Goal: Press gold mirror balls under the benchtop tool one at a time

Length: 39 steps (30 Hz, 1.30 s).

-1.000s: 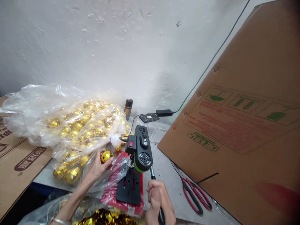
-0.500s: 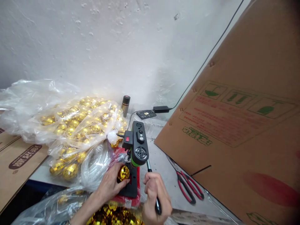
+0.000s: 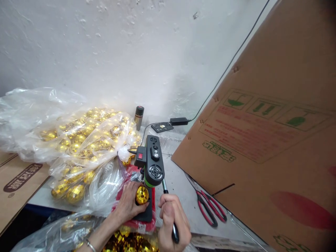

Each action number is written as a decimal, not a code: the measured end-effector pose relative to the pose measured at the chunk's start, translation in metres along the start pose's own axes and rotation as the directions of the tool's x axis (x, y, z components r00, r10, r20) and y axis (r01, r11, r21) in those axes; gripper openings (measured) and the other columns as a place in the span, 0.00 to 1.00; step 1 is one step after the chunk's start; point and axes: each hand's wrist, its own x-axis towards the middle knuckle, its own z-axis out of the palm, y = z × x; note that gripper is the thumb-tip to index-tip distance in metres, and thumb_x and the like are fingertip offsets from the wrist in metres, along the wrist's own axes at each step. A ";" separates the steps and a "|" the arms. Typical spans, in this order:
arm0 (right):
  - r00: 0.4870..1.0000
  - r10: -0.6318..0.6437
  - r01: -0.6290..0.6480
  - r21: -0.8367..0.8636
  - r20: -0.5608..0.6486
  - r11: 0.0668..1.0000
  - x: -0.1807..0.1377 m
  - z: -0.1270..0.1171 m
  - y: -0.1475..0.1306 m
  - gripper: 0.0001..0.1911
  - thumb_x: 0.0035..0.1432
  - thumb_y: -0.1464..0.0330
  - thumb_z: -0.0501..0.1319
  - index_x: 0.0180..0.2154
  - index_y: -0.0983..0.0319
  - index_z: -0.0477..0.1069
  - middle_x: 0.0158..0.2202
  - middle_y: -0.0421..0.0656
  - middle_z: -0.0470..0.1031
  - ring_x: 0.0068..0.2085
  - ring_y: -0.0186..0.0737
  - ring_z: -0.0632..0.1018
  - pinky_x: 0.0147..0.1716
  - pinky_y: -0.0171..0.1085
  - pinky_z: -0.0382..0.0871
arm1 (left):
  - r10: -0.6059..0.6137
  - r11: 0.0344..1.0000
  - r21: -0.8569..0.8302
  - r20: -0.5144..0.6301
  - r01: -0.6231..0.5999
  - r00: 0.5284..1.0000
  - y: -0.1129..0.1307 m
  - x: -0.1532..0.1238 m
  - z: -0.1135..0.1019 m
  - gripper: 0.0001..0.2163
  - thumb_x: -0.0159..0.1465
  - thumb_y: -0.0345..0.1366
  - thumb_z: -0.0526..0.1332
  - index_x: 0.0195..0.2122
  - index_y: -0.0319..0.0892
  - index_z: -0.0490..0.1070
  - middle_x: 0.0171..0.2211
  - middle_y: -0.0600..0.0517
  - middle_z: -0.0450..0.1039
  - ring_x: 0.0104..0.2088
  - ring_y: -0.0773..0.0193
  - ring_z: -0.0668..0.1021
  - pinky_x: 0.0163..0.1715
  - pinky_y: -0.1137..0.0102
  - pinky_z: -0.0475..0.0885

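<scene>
Between the thumb and fingers of my left hand (image 3: 129, 202) is a gold mirrored ball (image 3: 142, 195), held over the black base (image 3: 145, 215) of a small bench drill press (image 3: 154, 161). Its hole or cap faces up; I cannot tell which. My right hand (image 3: 174, 220) is wrapped round the black grip of the press's lever (image 3: 175, 233). The dark head of the press, with a green band below, stands just behind the ball. Whatever tip sits beneath the head is hidden from this angle.
Clear plastic bags of gold balls (image 3: 89, 136) lie to the left; more loose gold balls (image 3: 128, 241) are below my hands. Red-handled scissors (image 3: 210, 206) rest on the right, beside a large cardboard box (image 3: 262, 140). A power adapter (image 3: 180, 121) and a spray can (image 3: 139, 117) stand behind.
The gold ball in my left hand has come out from under the press head, toward me and slightly right, and turned its marked end up. My right hand stays on the lever.
</scene>
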 end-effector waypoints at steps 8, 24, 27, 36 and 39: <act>0.995 -0.073 0.068 -0.068 -0.067 0.995 -0.022 0.008 0.016 0.17 0.73 0.76 0.51 0.29 0.58 0.62 0.26 0.36 0.65 0.27 0.31 0.70 0.28 0.33 0.66 | -0.022 0.999 -0.030 0.013 0.023 1.000 -0.003 0.000 0.006 0.21 0.56 0.37 0.73 0.51 0.46 0.75 0.48 0.45 0.81 0.49 0.43 0.80 0.52 0.50 0.73; 0.975 -0.086 0.062 -0.122 -0.203 0.991 -0.035 0.021 0.025 0.20 0.76 0.72 0.49 0.27 0.58 0.62 0.26 0.33 0.68 0.26 0.30 0.69 0.47 0.36 0.72 | -0.025 1.000 -0.001 -0.004 0.025 1.000 -0.003 -0.001 0.010 0.20 0.55 0.34 0.72 0.49 0.45 0.76 0.44 0.47 0.80 0.46 0.45 0.80 0.50 0.53 0.73; 0.972 -0.109 0.086 -0.118 -0.206 0.989 -0.036 0.022 0.029 0.20 0.76 0.72 0.50 0.27 0.58 0.61 0.25 0.33 0.67 0.25 0.30 0.69 0.46 0.37 0.72 | -0.043 0.999 0.002 -0.003 0.043 0.999 0.000 0.000 0.010 0.20 0.54 0.33 0.72 0.49 0.44 0.76 0.43 0.46 0.80 0.46 0.44 0.80 0.49 0.52 0.72; 0.993 -0.045 0.037 -0.069 -0.106 0.997 -0.049 0.012 0.039 0.19 0.78 0.70 0.50 0.30 0.58 0.65 0.28 0.36 0.70 0.29 0.33 0.72 0.44 0.39 0.71 | -0.040 0.999 -0.006 -0.026 0.040 0.999 0.000 0.001 0.010 0.20 0.55 0.35 0.71 0.49 0.44 0.76 0.45 0.45 0.81 0.47 0.43 0.81 0.51 0.52 0.73; 0.996 -0.009 0.004 -0.059 -0.089 0.998 -0.050 0.011 0.038 0.18 0.77 0.70 0.50 0.31 0.58 0.66 0.29 0.37 0.69 0.30 0.34 0.72 0.39 0.39 0.69 | -0.036 0.999 -0.014 -0.021 0.036 0.999 0.000 0.002 0.009 0.20 0.55 0.35 0.71 0.50 0.44 0.77 0.45 0.45 0.82 0.47 0.43 0.81 0.51 0.51 0.74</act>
